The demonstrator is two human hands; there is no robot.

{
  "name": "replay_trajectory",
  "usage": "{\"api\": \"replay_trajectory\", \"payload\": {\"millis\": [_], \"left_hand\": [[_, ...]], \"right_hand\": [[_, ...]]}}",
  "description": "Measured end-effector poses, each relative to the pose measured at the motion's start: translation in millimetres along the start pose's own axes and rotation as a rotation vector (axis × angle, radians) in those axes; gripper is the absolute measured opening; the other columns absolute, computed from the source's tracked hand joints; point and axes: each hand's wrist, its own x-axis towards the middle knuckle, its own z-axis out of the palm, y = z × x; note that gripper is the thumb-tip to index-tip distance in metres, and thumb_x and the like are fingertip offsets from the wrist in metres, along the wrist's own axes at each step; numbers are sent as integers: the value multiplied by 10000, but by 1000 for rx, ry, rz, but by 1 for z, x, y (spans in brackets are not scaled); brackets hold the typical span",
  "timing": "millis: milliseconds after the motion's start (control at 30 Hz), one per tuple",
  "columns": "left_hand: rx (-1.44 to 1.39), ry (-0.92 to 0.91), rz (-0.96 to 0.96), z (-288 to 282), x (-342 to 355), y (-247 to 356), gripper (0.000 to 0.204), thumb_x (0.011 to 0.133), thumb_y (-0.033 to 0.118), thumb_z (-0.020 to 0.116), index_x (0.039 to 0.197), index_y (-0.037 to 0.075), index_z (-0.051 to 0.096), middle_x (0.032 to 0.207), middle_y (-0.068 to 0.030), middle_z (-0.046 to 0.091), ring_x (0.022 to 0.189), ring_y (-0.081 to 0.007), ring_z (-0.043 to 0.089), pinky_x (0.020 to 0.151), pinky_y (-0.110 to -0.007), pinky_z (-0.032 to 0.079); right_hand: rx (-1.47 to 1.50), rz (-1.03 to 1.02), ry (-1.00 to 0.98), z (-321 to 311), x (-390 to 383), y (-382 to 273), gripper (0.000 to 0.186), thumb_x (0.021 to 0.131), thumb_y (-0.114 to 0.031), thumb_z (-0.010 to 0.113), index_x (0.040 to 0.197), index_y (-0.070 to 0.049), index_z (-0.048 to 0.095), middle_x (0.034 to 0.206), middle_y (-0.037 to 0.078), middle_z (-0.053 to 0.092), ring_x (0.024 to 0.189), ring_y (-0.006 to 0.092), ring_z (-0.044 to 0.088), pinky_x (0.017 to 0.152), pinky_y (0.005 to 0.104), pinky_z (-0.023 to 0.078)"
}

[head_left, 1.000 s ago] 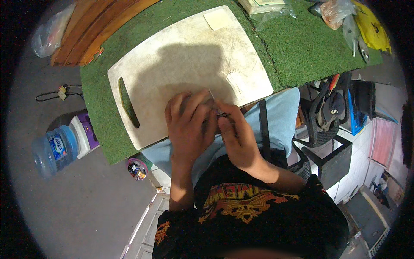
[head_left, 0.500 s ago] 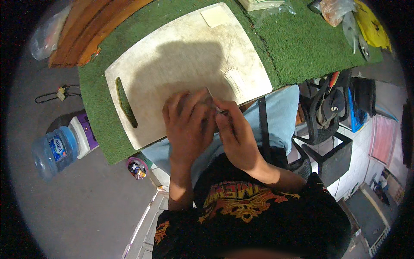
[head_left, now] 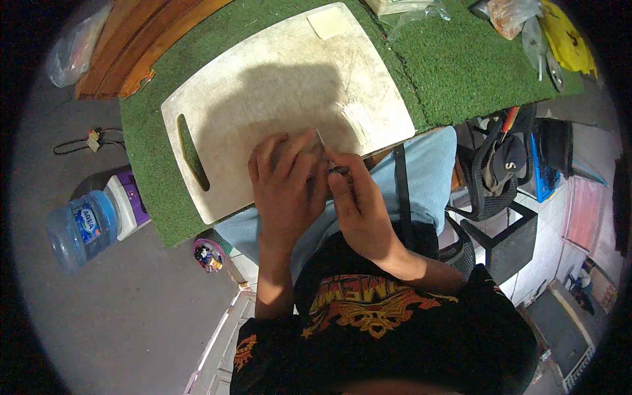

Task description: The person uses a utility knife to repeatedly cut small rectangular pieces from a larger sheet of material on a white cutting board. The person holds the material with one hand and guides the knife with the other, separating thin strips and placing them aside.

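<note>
My left hand (head_left: 288, 181) is held with its fingers curled over, just above the near edge of a worn white cutting board (head_left: 257, 99). Against it, my right hand (head_left: 361, 207) pinches thumb and forefinger together around a small, thin, greyish thing (head_left: 337, 169). A narrow pale edge also shows by the left fingertips; my fingers hide most of what lies between the hands, so its kind is unclear. On the board, close to my right fingers, lies a bunch of thin pale sticks (head_left: 356, 122). A pale yellow paper square (head_left: 329, 26) sits at the board's far corner.
Green turf-like matting (head_left: 434, 79) covers the table under the board. Plastic bags and a yellow bag (head_left: 567, 39) lie at the far right. A large blue water bottle (head_left: 82, 230) is on the left, and a black chair (head_left: 500, 230) stands to the right.
Both hands stay together in nearly the same place, with only slight finger movement. The board and sticks have not been moved.
</note>
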Motion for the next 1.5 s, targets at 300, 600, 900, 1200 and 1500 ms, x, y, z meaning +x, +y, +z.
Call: {"api": "replay_trajectory", "payload": {"millis": [300, 600, 900, 1200, 1500], "left_hand": [[-5, -8, -24, 0, 0, 2, 254, 834, 114, 746, 1086, 112, 721, 1279, -44, 670, 1238, -339, 561, 1102, -486, 390], [12, 14, 3, 3, -1, 1, 287, 829, 179, 735, 1105, 111, 700, 1292, -32, 643, 1238, -351, 525, 1075, -501, 400], [29, 41, -41, 6, -2, 7, 244, 829, 163, 734, 1063, 103, 702, 1295, -35, 644, 1239, -357, 525, 1072, -501, 403], [-26, 51, -83, 5, -1, 12, 219, 828, 90, 748, 1042, 109, 702, 1269, -63, 675, 1265, -354, 531, 1120, -484, 367], [-27, 29, -89, 4, 0, 12, 184, 864, 104, 727, 1046, 96, 702, 1279, -63, 671, 1265, -358, 524, 1119, -487, 366]], "right_hand": [[-12, 8, -19, -4, -5, -2, 324, 1074, -66, 479, 1392, -5, 476, 1159, 232, 635, 1004, 270, 633, 890, 376, 511], [-27, 0, 9, -3, -10, -5, 300, 1078, -64, 480, 1373, -8, 482, 1084, 221, 636, 943, 219, 588, 844, 361, 505], [-75, 32, 15, -5, -17, -8, 302, 1067, -43, 480, 1366, 0, 482, 1054, 238, 641, 907, 271, 636, 824, 373, 514], [-122, -40, 38, -4, -23, -4, 315, 1062, -39, 488, 1374, 1, 488, 1065, 233, 651, 923, 299, 670, 817, 380, 521], [-137, -92, 32, -7, -25, 1, 351, 1061, -21, 489, 1411, -25, 470, 853, 156, 597, 681, 152, 527, 629, 335, 472]]}}
